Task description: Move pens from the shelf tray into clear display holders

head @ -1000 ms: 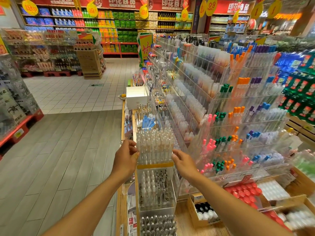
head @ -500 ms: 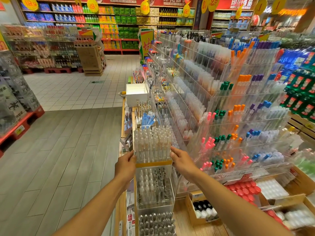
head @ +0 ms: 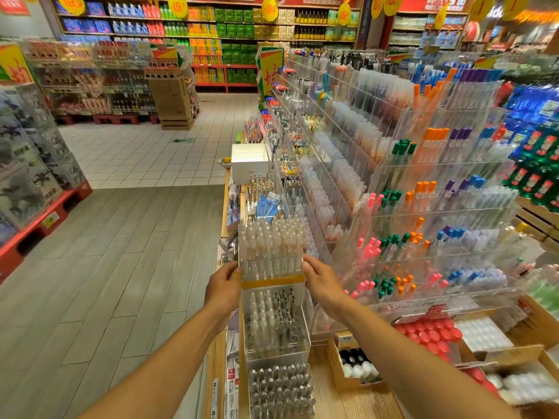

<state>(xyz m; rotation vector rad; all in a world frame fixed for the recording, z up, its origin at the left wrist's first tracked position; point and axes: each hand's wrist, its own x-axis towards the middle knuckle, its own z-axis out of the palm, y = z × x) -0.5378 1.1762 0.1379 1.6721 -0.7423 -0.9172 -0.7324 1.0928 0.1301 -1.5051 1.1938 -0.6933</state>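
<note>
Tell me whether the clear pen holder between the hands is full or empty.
Full: the clear pen holder held by left hand and right hand is packed with upright clear-capped pens.

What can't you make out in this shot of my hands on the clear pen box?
Head view only:
- Left hand fingertips: hidden behind the clear pen box, so its grip is unclear.
- Right hand palm side: turned away from the camera.
- Print on the pens: too small.
- Red-capped items: lower ones blurred.
- Both elbows: cut off by the bottom edge.
</note>
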